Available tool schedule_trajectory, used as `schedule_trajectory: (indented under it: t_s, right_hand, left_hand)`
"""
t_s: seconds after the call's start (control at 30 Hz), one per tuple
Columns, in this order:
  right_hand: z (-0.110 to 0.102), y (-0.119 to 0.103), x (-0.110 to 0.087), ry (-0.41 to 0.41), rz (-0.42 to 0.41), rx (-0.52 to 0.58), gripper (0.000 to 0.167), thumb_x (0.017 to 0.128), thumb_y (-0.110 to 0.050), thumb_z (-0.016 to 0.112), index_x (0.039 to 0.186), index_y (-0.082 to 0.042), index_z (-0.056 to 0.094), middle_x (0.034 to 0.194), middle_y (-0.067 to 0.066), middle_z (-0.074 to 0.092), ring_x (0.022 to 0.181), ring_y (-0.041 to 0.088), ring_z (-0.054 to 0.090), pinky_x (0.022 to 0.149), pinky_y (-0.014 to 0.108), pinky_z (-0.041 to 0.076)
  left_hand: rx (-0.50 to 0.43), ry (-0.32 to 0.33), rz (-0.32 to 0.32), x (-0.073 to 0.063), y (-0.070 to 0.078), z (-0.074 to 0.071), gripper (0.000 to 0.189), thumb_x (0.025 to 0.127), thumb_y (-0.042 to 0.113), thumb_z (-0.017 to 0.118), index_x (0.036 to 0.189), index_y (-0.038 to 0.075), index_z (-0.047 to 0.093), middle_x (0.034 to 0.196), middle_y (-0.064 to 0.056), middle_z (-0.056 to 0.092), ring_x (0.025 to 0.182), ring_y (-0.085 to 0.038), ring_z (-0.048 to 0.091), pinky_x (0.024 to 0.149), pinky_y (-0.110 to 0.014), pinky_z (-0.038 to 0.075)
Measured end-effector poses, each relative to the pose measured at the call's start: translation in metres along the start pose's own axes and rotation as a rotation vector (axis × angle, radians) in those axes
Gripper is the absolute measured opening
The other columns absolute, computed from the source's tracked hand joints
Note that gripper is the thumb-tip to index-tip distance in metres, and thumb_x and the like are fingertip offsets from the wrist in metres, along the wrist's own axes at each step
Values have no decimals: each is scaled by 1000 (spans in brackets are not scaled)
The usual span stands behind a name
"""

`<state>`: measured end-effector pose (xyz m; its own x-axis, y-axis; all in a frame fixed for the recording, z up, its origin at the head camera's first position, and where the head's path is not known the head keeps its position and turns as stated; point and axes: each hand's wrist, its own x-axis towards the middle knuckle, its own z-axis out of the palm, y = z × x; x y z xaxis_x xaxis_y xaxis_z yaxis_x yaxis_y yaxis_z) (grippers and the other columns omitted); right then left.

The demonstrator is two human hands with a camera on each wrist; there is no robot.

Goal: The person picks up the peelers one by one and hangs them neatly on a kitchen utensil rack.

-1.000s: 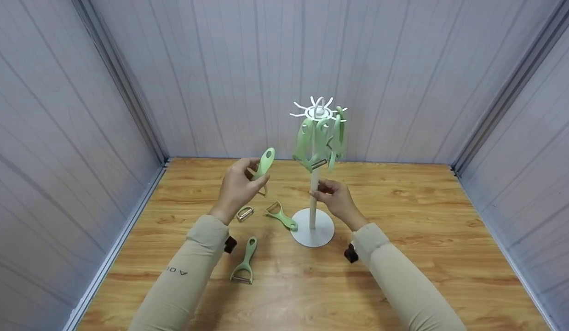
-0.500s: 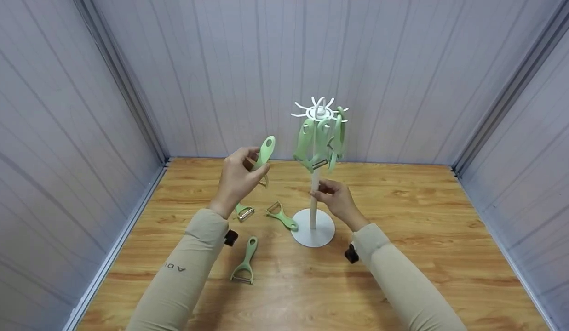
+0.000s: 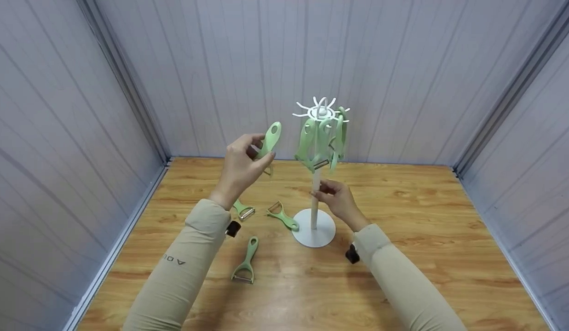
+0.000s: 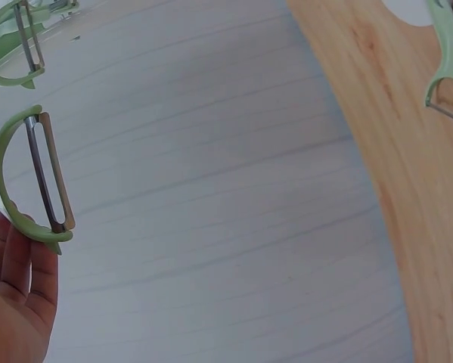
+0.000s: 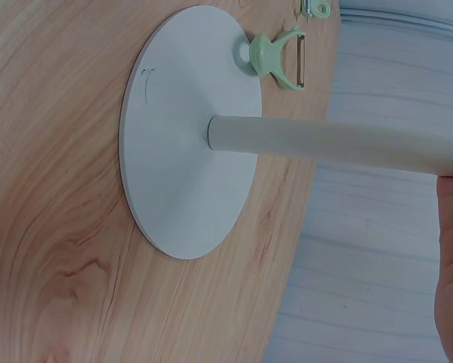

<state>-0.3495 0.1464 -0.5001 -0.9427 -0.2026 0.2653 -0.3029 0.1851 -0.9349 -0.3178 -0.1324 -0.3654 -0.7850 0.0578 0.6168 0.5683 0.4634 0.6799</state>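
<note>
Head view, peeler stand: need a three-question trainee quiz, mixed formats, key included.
1. True or false: the left hand holds a light-green Y-shaped peeler with its holed handle end pointing up.
2. Choose: the right hand grips the tall white stand by A) a hook, B) its upright pole, C) a hanging peeler.
3. Fill the gap: another light-green peeler lies with its ___ end over the round white base.

Key: 1. True. 2. B. 3. handle.

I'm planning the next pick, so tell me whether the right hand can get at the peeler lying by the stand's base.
Probably not yet: the right hand holds the pole, which stands between it and the peeler.
</note>
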Motion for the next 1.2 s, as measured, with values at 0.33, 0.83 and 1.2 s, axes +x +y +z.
schedule_trajectory:
  t_s: [0.33, 0.83, 1.2]
  right_hand:
    - [-1, 0, 0, -5, -6, 26, 29, 99, 3, 75, 127, 12, 73, 99, 7, 78, 90, 7, 70, 85, 24, 65]
    - [-1, 0, 0, 2, 44, 23, 30, 100, -3, 77, 128, 8, 75, 98, 1, 75, 95, 11, 68, 88, 26, 65]
    - [0, 0, -1, 18, 45, -13, 29, 99, -3, 78, 127, 7, 76, 98, 3, 76, 92, 11, 68, 84, 21, 62]
  left_hand:
    - [-4, 5, 54, 12, 15, -2, 38, 92, 9, 86, 126, -3, 74, 103, -14, 73, 74, -17, 65, 67, -19, 53]
    - [-26, -6, 97, 25, 36, 1, 38, 92, 9, 85, 125, -5, 74, 103, -15, 72, 75, -19, 65, 69, -18, 54]
    - [-73, -50, 100, 27, 36, 5, 38, 93, 7, 84, 127, -5, 73, 104, -16, 72, 79, -17, 65, 73, -19, 55]
